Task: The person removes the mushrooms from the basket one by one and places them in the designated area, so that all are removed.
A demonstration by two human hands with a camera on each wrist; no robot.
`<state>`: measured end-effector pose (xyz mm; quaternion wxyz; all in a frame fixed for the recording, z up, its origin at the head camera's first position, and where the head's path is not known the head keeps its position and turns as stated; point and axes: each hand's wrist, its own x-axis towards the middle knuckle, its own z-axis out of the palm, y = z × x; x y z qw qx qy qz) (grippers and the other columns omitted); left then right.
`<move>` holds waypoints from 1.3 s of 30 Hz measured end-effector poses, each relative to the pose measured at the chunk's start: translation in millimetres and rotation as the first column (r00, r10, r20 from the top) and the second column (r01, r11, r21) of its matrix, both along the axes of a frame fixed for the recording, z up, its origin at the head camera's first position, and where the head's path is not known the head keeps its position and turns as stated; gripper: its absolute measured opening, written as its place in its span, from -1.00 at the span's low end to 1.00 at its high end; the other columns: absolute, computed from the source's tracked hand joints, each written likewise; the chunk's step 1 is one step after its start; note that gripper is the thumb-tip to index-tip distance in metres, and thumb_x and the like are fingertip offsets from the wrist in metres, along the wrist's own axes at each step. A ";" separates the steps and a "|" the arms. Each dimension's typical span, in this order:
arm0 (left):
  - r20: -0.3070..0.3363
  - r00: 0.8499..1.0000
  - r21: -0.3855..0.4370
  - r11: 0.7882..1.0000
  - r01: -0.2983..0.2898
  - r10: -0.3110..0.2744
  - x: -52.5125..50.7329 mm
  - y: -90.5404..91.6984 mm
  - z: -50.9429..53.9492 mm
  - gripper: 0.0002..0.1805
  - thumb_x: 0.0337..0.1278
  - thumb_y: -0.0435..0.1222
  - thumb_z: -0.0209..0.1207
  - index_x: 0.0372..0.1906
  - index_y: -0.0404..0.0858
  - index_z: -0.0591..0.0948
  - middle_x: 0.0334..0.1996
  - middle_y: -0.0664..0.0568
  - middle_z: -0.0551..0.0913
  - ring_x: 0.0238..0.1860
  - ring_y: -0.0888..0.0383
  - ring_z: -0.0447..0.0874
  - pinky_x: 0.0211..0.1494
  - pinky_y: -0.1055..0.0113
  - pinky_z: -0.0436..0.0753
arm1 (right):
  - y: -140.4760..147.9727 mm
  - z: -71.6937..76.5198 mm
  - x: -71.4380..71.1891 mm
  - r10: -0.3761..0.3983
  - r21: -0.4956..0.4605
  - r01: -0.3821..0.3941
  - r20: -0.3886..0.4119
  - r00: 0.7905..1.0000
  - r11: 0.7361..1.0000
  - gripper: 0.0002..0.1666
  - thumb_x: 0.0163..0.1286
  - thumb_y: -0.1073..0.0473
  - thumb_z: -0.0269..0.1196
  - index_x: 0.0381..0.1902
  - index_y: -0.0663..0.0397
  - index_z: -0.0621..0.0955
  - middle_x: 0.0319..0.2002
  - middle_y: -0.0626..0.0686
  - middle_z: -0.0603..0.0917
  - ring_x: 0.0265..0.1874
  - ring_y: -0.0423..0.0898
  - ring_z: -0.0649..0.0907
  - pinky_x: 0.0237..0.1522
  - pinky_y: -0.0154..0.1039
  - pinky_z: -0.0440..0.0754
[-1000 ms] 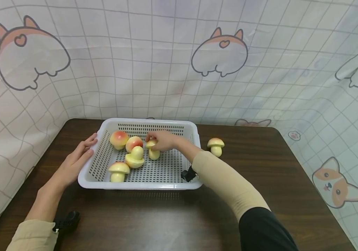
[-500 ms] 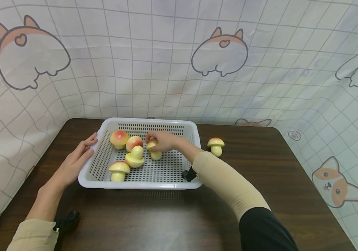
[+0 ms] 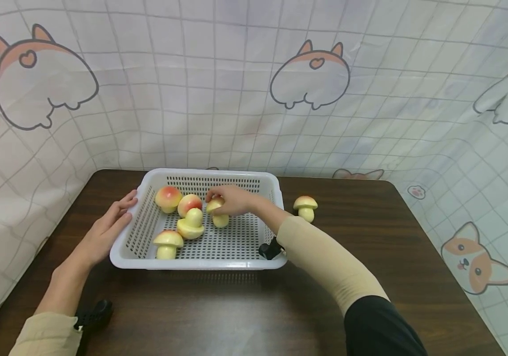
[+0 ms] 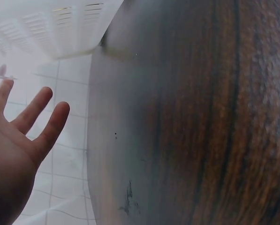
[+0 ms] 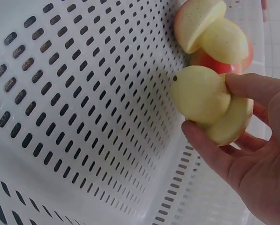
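Note:
A toy mushroom [image 3: 220,220] with a pale yellow stem is in my right hand [image 3: 235,200], fingers and thumb round its cap, inside the white basket [image 3: 236,263]. The right wrist view shows the same mushroom [image 5: 198,93] with its stem towards the camera. My left hand [image 3: 105,232] rests on the basket's left rim, its fingers fairly straight; the left wrist view shows those fingers spread. Several other mushrooms lie in the basket: one upside down [image 3: 190,225], one upright at the front [image 3: 167,243], and two with reddish caps behind, including the leftmost mushroom [image 3: 168,199].
Another mushroom [image 3: 306,207] stands on the dark wooden table [image 3: 369,237], right of the basket and beyond my right forearm. A white grid-patterned curtain [image 3: 236,89] with cartoon dogs hangs behind and beside the table.
The mushroom in my right hand has shifted very slightly, its stem a little to the right of where it was a second ago. My left hand stays on the rim.

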<state>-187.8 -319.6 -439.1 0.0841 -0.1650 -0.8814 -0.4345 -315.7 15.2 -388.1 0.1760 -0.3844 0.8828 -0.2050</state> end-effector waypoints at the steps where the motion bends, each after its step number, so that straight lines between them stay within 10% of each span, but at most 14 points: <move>1: -0.001 1.000 0.004 1.000 0.003 -0.003 0.5 0.1 -0.1 -0.58 0.63 -0.27 -0.09 0.43 -0.30 0.34 0.62 -0.12 0.08 0.43 -0.45 0.22 0.00 0.69 0.37 | 0.4 0.7 0.1 0.005 -0.003 -0.005 -0.003 1.000 1.000 -0.57 0.44 0.13 0.36 0.22 0.06 0.60 0.14 0.08 0.64 0.05 -0.08 0.60 0.02 -0.26 0.53; 16: -0.015 0.999 0.054 0.998 0.030 -0.029 -1.0 -1.2 -2.5 -0.60 0.63 -0.30 -0.09 0.40 -0.32 0.35 0.62 -0.12 0.07 0.51 -0.33 0.10 0.08 0.70 0.32 | 13.4 24.7 2.4 0.002 -0.105 -0.002 0.005 1.000 0.994 -0.56 0.45 0.11 0.34 0.24 0.07 0.59 0.11 0.05 0.65 -0.01 -0.10 0.62 -0.05 -0.27 0.57; 25: -0.019 0.999 0.058 0.998 0.029 -0.028 0.0 -1.7 -4.0 -0.60 0.63 -0.30 -0.10 0.41 -0.31 0.34 0.62 -0.11 0.08 0.37 0.55 0.15 0.03 0.66 0.42 | 24.3 44.8 8.8 0.015 -0.163 -0.015 -0.002 1.000 0.986 -0.58 0.45 0.13 0.33 0.22 0.04 0.60 0.09 0.01 0.65 -0.03 -0.12 0.61 -0.05 -0.27 0.57; 39: -0.031 0.999 0.079 0.996 0.038 -0.036 0.6 -0.1 -5.5 -0.57 0.65 -0.30 -0.15 0.44 -0.33 0.32 0.62 -0.12 0.07 0.40 0.56 0.09 0.05 0.67 0.39 | 57.1 62.9 22.0 0.006 -0.213 -0.007 -0.004 1.000 0.977 -0.60 0.46 0.10 0.34 0.21 -0.01 0.61 0.10 -0.08 0.64 0.05 -0.08 0.60 0.01 -0.18 0.58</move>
